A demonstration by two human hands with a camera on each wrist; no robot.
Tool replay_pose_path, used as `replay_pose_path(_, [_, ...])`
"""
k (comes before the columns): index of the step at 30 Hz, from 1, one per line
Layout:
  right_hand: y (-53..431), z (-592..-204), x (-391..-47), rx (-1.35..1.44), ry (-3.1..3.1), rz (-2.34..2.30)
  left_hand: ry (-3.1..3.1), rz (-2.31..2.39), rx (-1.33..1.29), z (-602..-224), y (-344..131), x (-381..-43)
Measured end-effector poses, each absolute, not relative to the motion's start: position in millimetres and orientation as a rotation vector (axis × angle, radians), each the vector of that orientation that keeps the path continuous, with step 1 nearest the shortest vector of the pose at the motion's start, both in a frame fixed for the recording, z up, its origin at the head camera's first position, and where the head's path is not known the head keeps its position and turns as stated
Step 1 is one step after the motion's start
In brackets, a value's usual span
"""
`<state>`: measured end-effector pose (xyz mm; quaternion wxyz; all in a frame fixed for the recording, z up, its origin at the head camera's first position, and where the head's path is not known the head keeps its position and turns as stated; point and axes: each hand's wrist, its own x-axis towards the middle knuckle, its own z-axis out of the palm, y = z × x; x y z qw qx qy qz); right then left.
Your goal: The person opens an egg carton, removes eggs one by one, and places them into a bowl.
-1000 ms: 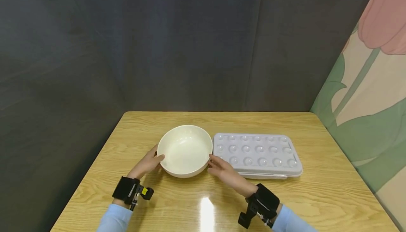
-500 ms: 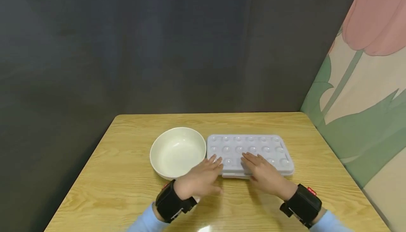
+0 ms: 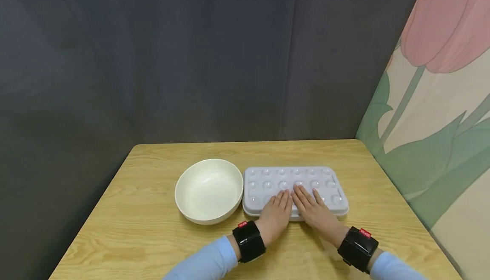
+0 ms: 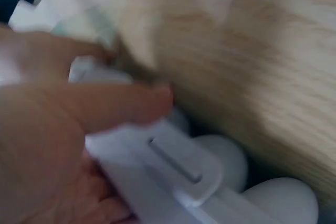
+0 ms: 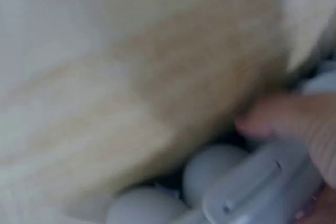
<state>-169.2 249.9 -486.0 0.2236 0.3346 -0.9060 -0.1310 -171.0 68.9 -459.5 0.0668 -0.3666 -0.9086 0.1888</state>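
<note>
A lidded plastic egg box [image 3: 252, 190], pale grey with rows of round bumps on its lid, lies on the table. My left hand [image 3: 274, 219] rests flat on the lid's front part, fingers straight. Beside it, the fingers of my right hand [image 3: 319, 216] also lie extended on the lid, and the two hands almost meet. In the left wrist view, the left thumb [image 4: 131, 103] is at a slotted clasp [image 4: 181, 166] on the box's front. The right thumb [image 5: 273, 116] sits by a similar clasp [image 5: 252, 184]. Rounded cups [image 5: 212, 169] bulge below the lid.
A large cream bowl [image 3: 209, 190] stands left of the egg box, very close to its left end. Both are on a wooden table [image 3: 126, 233]. Dark cloth [image 3: 214, 58] hangs behind, and a flower-patterned panel [image 3: 432, 144] borders the right.
Both hands have let go of the bowl and moved right to the egg box. They now lie together on its lid. The view has shifted slightly.
</note>
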Motion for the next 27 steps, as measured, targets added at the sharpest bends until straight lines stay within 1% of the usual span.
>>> replay_pose_path(7, [238.4, -495.3, -174.1, 0.800, -2.414, -0.438, -2.367, 0.642, -0.981, -482.3, 70.8, -177.3])
replay_pose_path(14, [239.0, -495.4, -173.5, 0.766, -2.471, -0.475, -2.133, 0.708, -0.962, -493.6, 75.3, -185.1])
replay_pose_path(20, [241.4, -495.2, -175.8, 0.733, -2.464, -0.469, -2.203, 0.791, -0.889, -495.5, 83.0, -184.8])
replay_pose_path(27, [238.7, -502.6, -175.9, 0.778, -2.330, -0.433, -2.417, 0.708, -0.823, -505.9, 86.7, -180.7])
